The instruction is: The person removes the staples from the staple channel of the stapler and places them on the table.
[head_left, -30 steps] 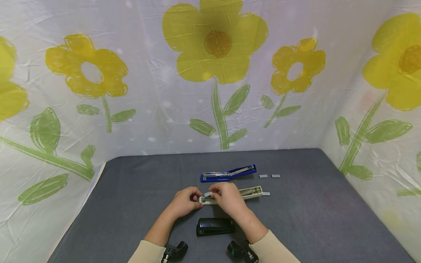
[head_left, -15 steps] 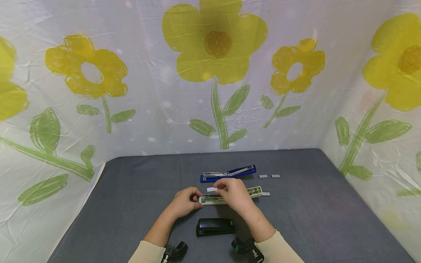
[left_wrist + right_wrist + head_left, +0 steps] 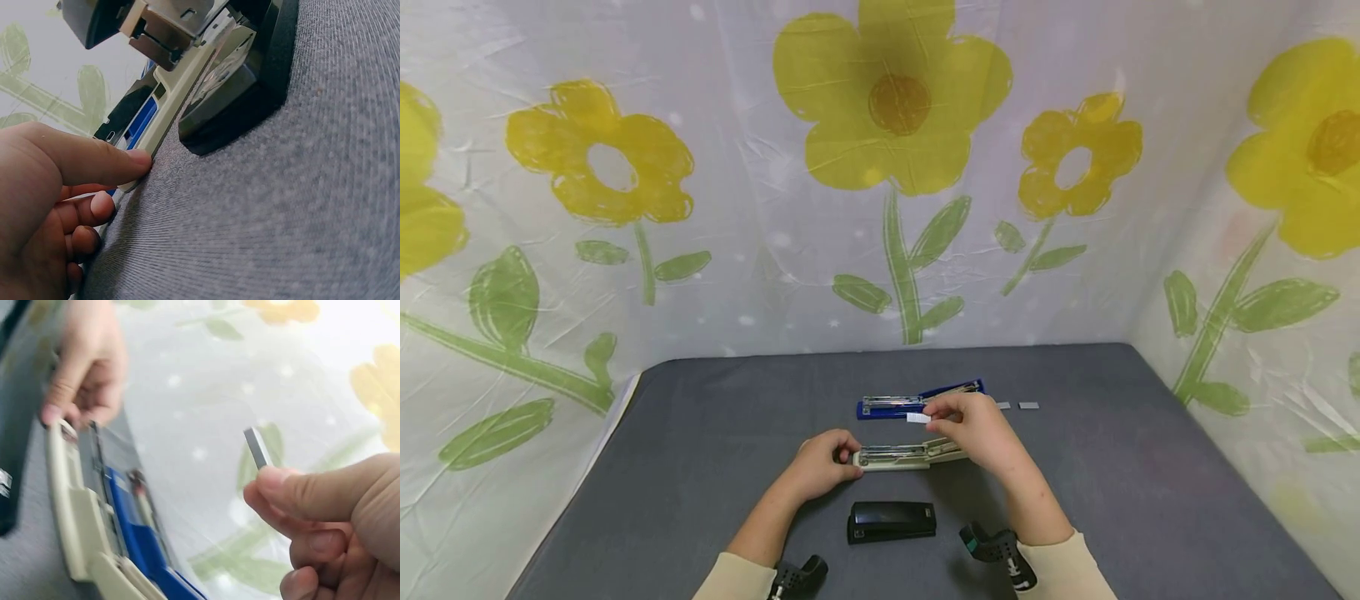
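Note:
My left hand [image 3: 822,462] grips the front end of a cream stapler [image 3: 891,458], which lies opened out with its metal magazine facing up. In the left wrist view the thumb [image 3: 128,162] presses against the stapler's side. My right hand [image 3: 976,423] pinches a small silver strip of staples [image 3: 917,417] between thumb and index finger. The strip is up in the air, as the right wrist view shows [image 3: 257,449]. It overlaps the blue stapler [image 3: 887,408] in the head view. The cream stapler's right end is hidden behind my right hand.
The blue stapler lies opened out behind the cream one. A closed black stapler [image 3: 891,522] lies in front. To the right, another staple strip [image 3: 1028,406] rests on the grey cloth [image 3: 1112,483], with one more partly hidden by my hand. A flowered curtain [image 3: 737,275] stands behind.
My right hand has lifted the staple strip off the cream stapler's magazine and carried it up and to the right. My left hand has stayed on the stapler's end.

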The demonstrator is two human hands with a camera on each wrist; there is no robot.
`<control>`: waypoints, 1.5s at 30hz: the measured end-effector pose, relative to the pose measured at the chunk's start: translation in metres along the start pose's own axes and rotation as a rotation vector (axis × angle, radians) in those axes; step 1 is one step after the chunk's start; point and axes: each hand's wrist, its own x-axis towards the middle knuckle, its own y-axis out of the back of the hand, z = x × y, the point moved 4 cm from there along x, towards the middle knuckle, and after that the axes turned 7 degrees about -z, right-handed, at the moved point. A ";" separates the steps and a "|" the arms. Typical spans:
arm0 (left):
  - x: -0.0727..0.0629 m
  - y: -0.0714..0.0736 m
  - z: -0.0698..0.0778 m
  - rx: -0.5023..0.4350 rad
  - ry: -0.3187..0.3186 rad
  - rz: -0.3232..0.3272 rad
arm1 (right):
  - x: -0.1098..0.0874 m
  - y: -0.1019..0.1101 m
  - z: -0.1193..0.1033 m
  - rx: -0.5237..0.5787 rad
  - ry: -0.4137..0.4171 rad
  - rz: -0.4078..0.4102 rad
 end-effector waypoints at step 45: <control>-0.001 0.000 0.001 -0.034 0.002 0.001 | -0.045 0.108 0.119 -0.023 -0.227 -0.014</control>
